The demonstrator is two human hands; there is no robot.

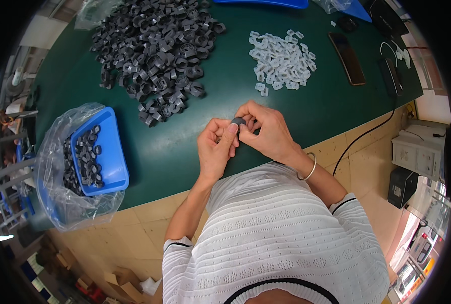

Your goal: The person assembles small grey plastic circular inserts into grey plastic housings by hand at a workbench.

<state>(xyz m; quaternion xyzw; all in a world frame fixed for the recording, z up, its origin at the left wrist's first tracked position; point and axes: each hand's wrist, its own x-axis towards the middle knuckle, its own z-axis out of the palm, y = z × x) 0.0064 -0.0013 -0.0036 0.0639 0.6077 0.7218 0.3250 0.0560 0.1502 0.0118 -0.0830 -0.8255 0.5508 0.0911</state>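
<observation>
At the near edge of the green table, both my hands meet around one small dark grey plastic ring part (238,121). My left hand (216,148) pinches it from the left, thumb pressed on top. From the right, my right hand (270,133) grips the same part with curled fingers, which hide much of it. Beyond them lies a big heap of dark grey plastic ring parts (157,45). A smaller pile of translucent white plastic pieces (282,60) sits to its right. Whether a white piece is between my fingers cannot be seen.
A blue tray (115,152) and a clear plastic bag (51,187), with dark parts inside, stand at the table's left. A smartphone (347,58) and a black device (390,76) with a cable lie to the right. Another blue tray (266,2) shows at the far edge.
</observation>
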